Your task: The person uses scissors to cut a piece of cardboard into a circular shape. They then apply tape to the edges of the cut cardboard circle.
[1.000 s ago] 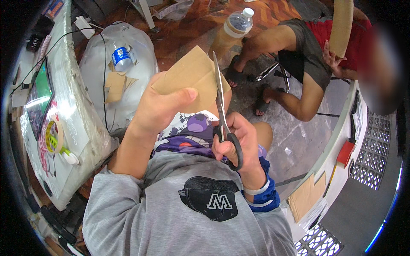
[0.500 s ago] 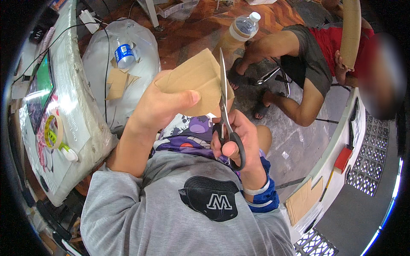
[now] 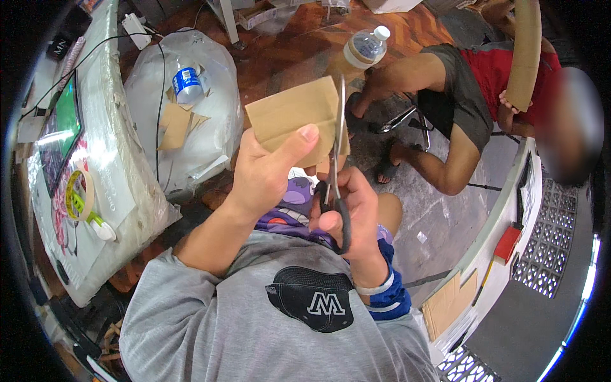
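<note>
At far left, a plastic-covered table [image 3: 118,213] is supporting a tape roll [image 3: 88,191] and, just beside it, a green-and-white tool [image 3: 100,227]. Next, a plastic-wrapped white bundle [image 3: 213,70] is carrying a blue-labelled bottle [image 3: 187,84] and cardboard scraps [image 3: 173,127].

At centre, the left hand [image 3: 267,169] is gripping a creased cardboard piece [image 3: 293,108] above the lap; the thumb is pressing on the near face, and the fingers are mostly hiding from view. The scissors [image 3: 335,162] are pointing away from the body, their blades overlapping the right part of the cardboard piece. The view is not showing clearly whether the blades are parting or meeting. The right hand [image 3: 359,207] is gripping the black handles.

Beyond, a large clear bottle [image 3: 368,48] is standing on the floor. At right, a white table [image 3: 504,213] is holding a cardboard sheet [image 3: 445,309], a yellow pencil [image 3: 483,283] and a red object [image 3: 507,244]. Farthest right, a seated co-worker [image 3: 480,70] is holding a long cardboard strip [image 3: 526,57].
</note>
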